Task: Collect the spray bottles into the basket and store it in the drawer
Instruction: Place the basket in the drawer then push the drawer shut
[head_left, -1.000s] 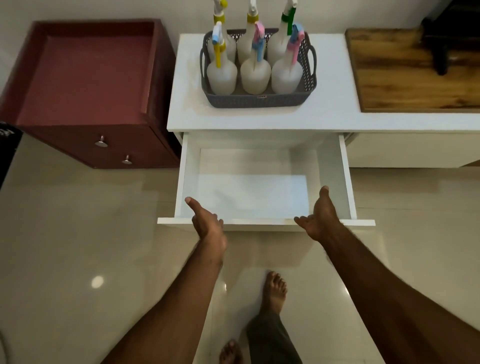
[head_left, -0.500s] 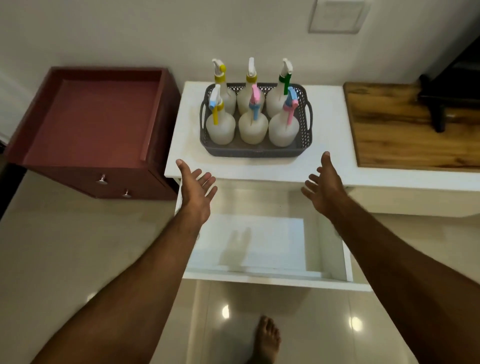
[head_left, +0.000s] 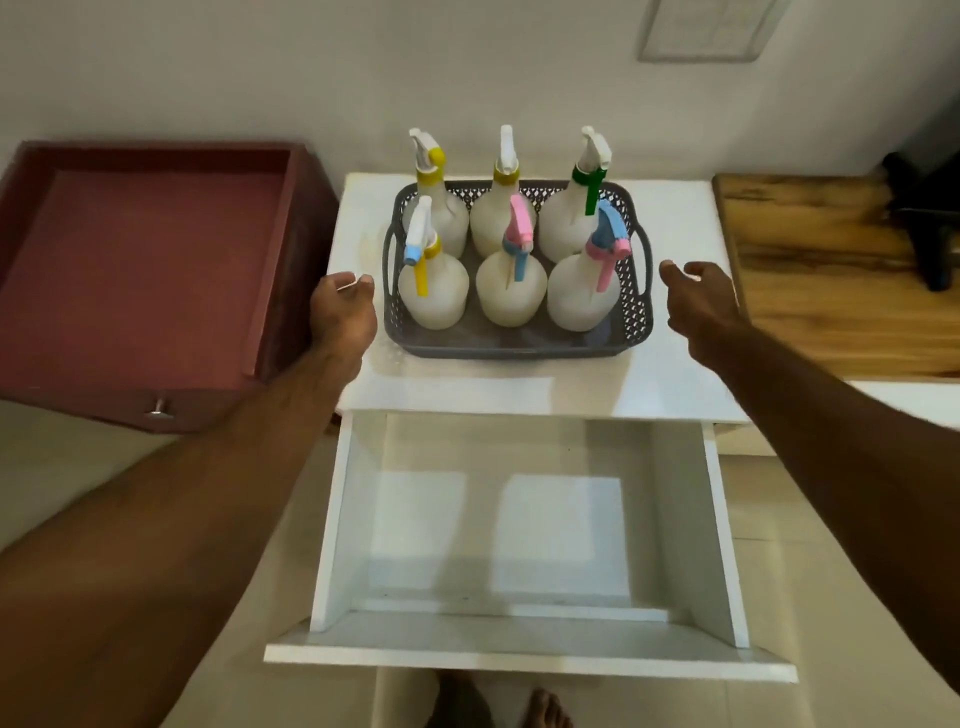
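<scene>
On the white tabletop (head_left: 670, 379), left hand (head_left: 342, 317) fingers loosely curled, holding nothing, just beside the gray basket's (head_left: 514, 347) left wall. Right hand (head_left: 701, 304) fingers relaxed, empty, just beside its right handle. Basket stands at the tabletop's back middle, six spray bottles (head_left: 511, 291) upright inside. Open white drawer (head_left: 524, 654) below the front edge. Red cabinet (head_left: 140, 270) beside the left edge.

6 spray bottles (head_left: 434, 291) (3 per row), 1 basket (head_left: 511, 345), 1 drawer (head_left: 519, 631).
</scene>
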